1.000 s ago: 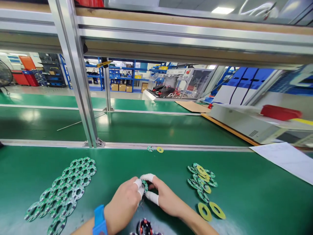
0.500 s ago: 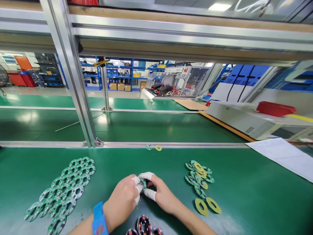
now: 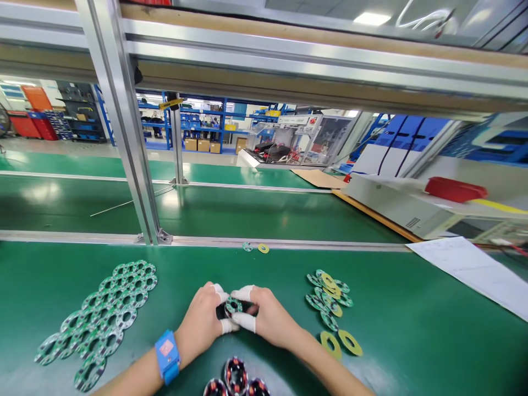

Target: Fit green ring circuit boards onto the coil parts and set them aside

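A small green ring-shaped circuit board (image 3: 234,306) faces me between my two hands, low over the middle of the bench. My left hand (image 3: 201,312) pinches it from the left, thumb below and fingers above. From the opposite side, my right hand (image 3: 273,318) grips it the same way. White covers sit on the fingertips of both hands, and a blue strap (image 3: 168,356) circles my left wrist. Something dark shows around the ring, but I cannot make out what it is. Just below the hands stand several dark rings with copper-coloured windings (image 3: 236,375), partly cut off by the frame.
On the left lies an overlapping sheet of green ring boards (image 3: 105,316). To the right are loose green boards (image 3: 317,301) and yellow rings (image 3: 350,343). Paper (image 3: 466,269) covers the right bench edge. A metal post (image 3: 127,126) rises from the bench rail.
The ring board has turned from nearly edge-on to facing me. My left hand has opened out from a bunched grip to a thumb-and-finger pinch. The view has shifted slightly.
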The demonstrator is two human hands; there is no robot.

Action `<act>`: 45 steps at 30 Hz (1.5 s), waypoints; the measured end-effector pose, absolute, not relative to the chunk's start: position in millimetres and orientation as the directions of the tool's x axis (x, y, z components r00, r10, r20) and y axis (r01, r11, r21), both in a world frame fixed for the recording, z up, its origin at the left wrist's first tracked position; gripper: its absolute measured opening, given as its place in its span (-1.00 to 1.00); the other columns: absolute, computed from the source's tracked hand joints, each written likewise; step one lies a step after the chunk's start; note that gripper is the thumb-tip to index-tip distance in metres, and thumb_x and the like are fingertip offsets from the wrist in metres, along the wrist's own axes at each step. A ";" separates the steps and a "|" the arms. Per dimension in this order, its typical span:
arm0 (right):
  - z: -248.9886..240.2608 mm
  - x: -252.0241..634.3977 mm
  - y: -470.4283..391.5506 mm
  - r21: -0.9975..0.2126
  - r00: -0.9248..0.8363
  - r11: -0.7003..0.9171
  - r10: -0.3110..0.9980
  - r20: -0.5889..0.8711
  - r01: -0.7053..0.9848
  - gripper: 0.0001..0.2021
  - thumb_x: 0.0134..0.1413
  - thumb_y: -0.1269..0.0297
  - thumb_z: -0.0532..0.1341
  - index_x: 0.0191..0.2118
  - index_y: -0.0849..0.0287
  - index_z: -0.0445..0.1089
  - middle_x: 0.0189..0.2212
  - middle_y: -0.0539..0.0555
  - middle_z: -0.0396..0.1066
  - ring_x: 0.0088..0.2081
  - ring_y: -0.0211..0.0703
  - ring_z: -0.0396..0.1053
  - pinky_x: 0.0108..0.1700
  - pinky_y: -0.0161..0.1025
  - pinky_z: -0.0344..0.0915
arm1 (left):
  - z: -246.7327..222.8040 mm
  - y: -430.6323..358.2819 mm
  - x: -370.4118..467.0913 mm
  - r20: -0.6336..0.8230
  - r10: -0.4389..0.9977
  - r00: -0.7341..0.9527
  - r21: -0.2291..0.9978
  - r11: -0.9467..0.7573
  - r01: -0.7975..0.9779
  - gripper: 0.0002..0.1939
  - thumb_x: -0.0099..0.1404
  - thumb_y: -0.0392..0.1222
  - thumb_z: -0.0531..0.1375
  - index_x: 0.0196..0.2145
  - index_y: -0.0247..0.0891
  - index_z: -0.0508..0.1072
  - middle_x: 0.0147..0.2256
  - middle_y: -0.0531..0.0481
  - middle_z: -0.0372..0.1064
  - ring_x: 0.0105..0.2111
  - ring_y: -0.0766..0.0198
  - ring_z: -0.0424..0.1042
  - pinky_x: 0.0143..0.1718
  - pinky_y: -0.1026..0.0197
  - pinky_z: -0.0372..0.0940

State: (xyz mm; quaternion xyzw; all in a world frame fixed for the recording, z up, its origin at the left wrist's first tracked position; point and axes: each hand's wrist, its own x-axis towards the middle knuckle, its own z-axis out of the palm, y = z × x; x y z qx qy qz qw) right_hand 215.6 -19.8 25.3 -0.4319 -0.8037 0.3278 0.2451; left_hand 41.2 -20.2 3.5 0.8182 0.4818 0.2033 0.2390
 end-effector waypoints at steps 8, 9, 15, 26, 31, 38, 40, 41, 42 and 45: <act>25.9 211.3 -21.6 -0.806 -0.385 0.243 0.923 0.021 0.540 -0.66 -0.25 0.44 0.28 -0.21 0.17 0.39 -0.30 0.04 0.40 -0.28 -0.10 0.31 -0.29 -0.27 0.23 | 0.9 -20.4 39.8 0.084 0.897 0.434 0.508 -0.413 0.756 -0.67 0.15 0.10 0.19 -0.33 -0.23 0.47 -0.32 -0.05 0.39 -0.25 0.13 0.27 -0.28 0.17 0.08; 24.1 210.0 -22.0 -0.821 -0.363 0.219 0.932 0.015 0.527 -0.66 -0.28 0.46 0.27 -0.23 0.17 0.38 -0.30 0.04 0.39 -0.27 -0.10 0.31 -0.26 -0.25 0.24 | 0.4 -20.6 39.9 0.087 0.899 0.430 0.507 -0.411 0.757 -0.67 0.15 0.10 0.19 -0.34 -0.23 0.47 -0.32 -0.05 0.39 -0.25 0.13 0.27 -0.29 0.17 0.08; 18.9 203.8 -20.8 -0.841 -0.319 0.178 0.948 0.007 0.511 -0.75 -0.33 0.50 0.22 -0.38 0.16 0.29 -0.39 -0.02 0.31 -0.31 -0.12 0.25 -0.22 -0.21 0.19 | -0.5 -20.3 42.3 0.076 0.908 0.411 0.505 -0.391 0.770 -0.68 0.12 0.10 0.21 -0.35 -0.22 0.46 -0.33 -0.03 0.40 -0.26 0.13 0.28 -0.29 0.16 0.08; 16.4 206.2 -22.0 -0.851 -0.341 0.182 0.940 0.004 0.492 -0.72 -0.30 0.47 0.22 -0.32 0.15 0.29 -0.34 -0.01 0.31 -0.27 -0.10 0.24 -0.18 -0.17 0.18 | 19.6 -34.3 33.1 0.174 0.859 0.481 0.525 -0.494 0.693 -0.50 0.01 -0.29 0.30 -0.05 -0.29 0.35 -0.07 -0.11 0.29 -0.08 0.12 0.24 -0.04 0.13 0.22; 13.2 215.0 -20.8 -0.913 -0.407 0.138 0.913 -0.034 0.384 -0.68 -0.26 0.40 0.23 -0.23 0.16 0.31 -0.31 0.00 0.33 -0.28 -0.14 0.27 -0.23 -0.22 0.23 | 14.1 -42.6 38.5 0.269 0.662 0.699 0.185 -0.748 0.637 -0.81 0.19 -0.50 0.05 -0.38 -0.34 0.42 -0.34 -0.09 0.36 -0.27 0.17 0.33 -0.21 0.17 0.34; 4.4 222.1 -23.6 -0.936 -0.399 0.103 0.916 -0.043 0.336 -0.62 -0.24 0.46 0.15 -0.16 0.15 0.33 -0.24 0.04 0.35 -0.26 -0.13 0.30 -0.34 -0.29 0.27 | -0.7 -43.1 40.7 0.432 0.550 0.714 0.044 -0.804 0.593 -0.77 0.26 -0.46 -0.01 -0.43 -0.36 0.41 -0.42 -0.09 0.35 -0.26 0.15 0.36 -0.18 0.14 0.36; 3.2 218.1 -25.9 -0.929 -0.358 0.118 0.933 -0.017 0.351 -0.61 -0.28 0.50 0.12 -0.19 0.14 0.34 -0.24 0.04 0.35 -0.23 -0.11 0.30 -0.27 -0.25 0.29 | -4.5 -44.5 41.7 0.427 0.532 0.731 0.003 -0.809 0.587 -0.79 0.24 -0.47 0.02 -0.39 -0.38 0.44 -0.37 -0.12 0.39 -0.17 0.11 0.37 -0.09 0.12 0.34; 3.2 216.3 -26.7 -0.927 -0.344 0.119 0.939 -0.011 0.357 -0.60 -0.30 0.51 0.11 -0.21 0.14 0.34 -0.25 0.04 0.35 -0.22 -0.11 0.30 -0.24 -0.23 0.29 | -6.4 -45.5 42.7 0.421 0.527 0.739 -0.022 -0.808 0.589 -0.79 0.22 -0.47 0.03 -0.37 -0.40 0.45 -0.33 -0.15 0.40 -0.12 0.08 0.36 -0.07 0.10 0.33; 3.9 215.1 -26.9 -0.926 -0.336 0.120 0.942 -0.008 0.359 -0.60 -0.32 0.52 0.10 -0.22 0.14 0.34 -0.26 0.04 0.35 -0.22 -0.11 0.29 -0.21 -0.21 0.30 | -8.0 -46.5 44.0 0.411 0.524 0.746 -0.045 -0.805 0.591 -0.80 0.21 -0.48 0.03 -0.35 -0.41 0.46 -0.31 -0.18 0.41 -0.10 0.05 0.35 -0.07 0.09 0.33; 9.4 216.8 -23.2 -0.927 -0.372 0.122 0.928 -0.021 0.355 -0.61 -0.32 0.50 0.10 -0.23 0.16 0.34 -0.29 0.03 0.35 -0.22 -0.12 0.31 -0.13 -0.16 0.30 | -7.8 -48.0 47.5 0.383 0.534 0.753 -0.061 -0.799 0.598 -0.77 0.17 -0.51 0.03 -0.31 -0.45 0.46 -0.28 -0.24 0.41 -0.07 -0.01 0.33 -0.08 0.06 0.33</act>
